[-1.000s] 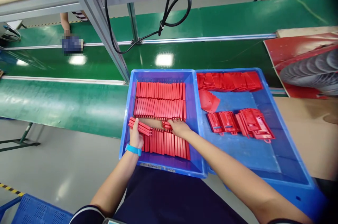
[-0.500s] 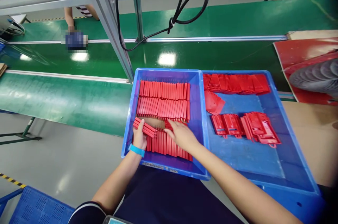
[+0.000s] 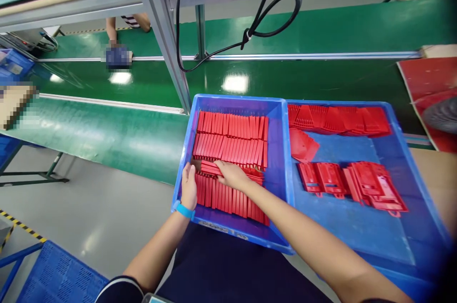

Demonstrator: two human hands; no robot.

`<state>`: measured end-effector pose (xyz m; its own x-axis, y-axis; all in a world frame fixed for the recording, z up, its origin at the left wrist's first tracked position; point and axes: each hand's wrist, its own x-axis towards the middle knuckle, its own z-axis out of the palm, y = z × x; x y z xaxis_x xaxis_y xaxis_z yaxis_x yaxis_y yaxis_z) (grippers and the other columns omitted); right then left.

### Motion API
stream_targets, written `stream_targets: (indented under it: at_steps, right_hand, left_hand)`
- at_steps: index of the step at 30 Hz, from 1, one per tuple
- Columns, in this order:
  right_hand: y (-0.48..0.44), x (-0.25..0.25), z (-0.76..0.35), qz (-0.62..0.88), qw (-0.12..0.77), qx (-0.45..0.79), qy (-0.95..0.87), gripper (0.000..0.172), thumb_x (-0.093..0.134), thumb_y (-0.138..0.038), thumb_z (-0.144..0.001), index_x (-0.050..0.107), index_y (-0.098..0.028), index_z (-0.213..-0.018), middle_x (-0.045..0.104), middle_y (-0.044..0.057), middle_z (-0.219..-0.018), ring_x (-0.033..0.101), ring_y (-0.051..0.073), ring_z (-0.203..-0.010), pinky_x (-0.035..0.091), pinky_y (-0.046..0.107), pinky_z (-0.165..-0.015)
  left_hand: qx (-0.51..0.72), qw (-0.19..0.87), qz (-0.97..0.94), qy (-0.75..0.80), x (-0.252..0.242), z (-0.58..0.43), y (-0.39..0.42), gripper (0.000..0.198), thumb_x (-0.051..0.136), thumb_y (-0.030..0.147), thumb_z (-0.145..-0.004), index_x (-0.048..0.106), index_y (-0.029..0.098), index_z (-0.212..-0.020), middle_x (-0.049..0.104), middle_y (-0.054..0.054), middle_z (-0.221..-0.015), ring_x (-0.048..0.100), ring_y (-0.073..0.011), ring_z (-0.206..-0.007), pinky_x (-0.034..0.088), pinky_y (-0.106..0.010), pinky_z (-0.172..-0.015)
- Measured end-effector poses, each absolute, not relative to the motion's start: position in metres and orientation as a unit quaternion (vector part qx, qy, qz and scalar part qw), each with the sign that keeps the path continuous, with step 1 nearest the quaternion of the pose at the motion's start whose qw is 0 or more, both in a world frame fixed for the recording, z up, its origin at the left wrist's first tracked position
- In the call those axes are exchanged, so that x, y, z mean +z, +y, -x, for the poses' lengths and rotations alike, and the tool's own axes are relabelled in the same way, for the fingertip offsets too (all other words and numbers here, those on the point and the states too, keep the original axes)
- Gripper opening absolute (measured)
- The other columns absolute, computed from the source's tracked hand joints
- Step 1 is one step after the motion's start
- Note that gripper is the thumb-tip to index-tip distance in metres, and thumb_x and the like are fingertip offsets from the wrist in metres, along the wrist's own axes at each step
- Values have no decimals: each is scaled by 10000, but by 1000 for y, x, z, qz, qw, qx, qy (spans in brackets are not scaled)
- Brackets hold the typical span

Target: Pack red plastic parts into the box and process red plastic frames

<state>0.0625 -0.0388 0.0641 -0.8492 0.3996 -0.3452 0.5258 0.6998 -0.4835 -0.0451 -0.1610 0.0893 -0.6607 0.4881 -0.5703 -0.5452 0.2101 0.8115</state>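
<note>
The flat strips point(image 3: 210, 168) lie inside the left bin point(image 3: 240, 98), in the narrow space between the middle row point(image 3: 230, 148) and the front row point(image 3: 228, 196); their length runs across the strips of those rows, probably because the space is too slim for them any other way. The right hand point(image 3: 233, 176) reaches in from the right with its fingers bent over their right end, thumb on the near side and fingers on the far side, so it looks to be gripping them there, likely to keep the small stack together and square; more strips point(image 3: 254, 176) lie just beyond it, partly hidden by the hand. The left hand point(image 3: 189, 186) is open and seems to hold nothing; it is just beside the stack's left end, near the bin's left wall, a spot that would suit steadying or guiding; whether a fingertip touches is too hard to tell. The back row point(image 3: 232, 124) and the other two are packed side by side, perhaps so that each strip props its neighbour; in the right bin point(image 3: 342, 102), fanned parts point(image 3: 339, 120) line the far wall and plates point(image 3: 376, 185) overlap nearer, probably to stay within the right arm's reach.
</note>
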Motion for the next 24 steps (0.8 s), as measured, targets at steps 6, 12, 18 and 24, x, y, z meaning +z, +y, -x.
stream_targets:
  at_steps: [6, 12, 18, 24]
  right_hand:
    - [-46, 37, -37, -236, 108, -253, 932, 346, 517, -333, -879, 495, -167, -1181, 544, 81, -1140, 557, 206, -974, 470, 427, -830]
    - [-50, 38, -52, -246, 71, -232, 938, 522, 566, -250, -830, 397, -153, -1314, 534, 121, -1208, 479, 241, -1120, 370, 412, -965]
    - [-57, 41, -87, -420, 24, -164, 892, 544, 346, -355, -914, 333, -29, -1349, 247, 238, -1430, 160, 354, -1330, 141, 540, -1053]
    - [-51, 7, -79, -509, 25, -137, 849, 665, 372, -535, -868, 265, -159, -1406, 116, 161, -1491, 47, 361, -1351, 28, 630, -1018]
  left_hand:
    - [576, 368, -75, 726, 78, 49, -178, 405, 642, 270, -738, 539, 201, -1123, 490, -92, -1300, 388, -230, -1267, 220, -354, -1087]
    - [498, 328, -186, 781, 74, 53, -183, 426, 554, 190, -761, 512, 169, -1184, 464, -126, -1326, 364, -244, -1282, 173, -379, -1106]
    - [397, 280, -375, 790, 59, 52, -140, 499, 561, 225, -768, 481, 182, -1259, 287, -102, -1465, 107, -228, -1386, 48, -391, -1125]
    - [270, 223, -526, 775, 28, 66, -91, 546, 597, 346, -759, 467, 249, -1280, 299, -66, -1461, 87, -254, -1386, -46, -489, -1100]
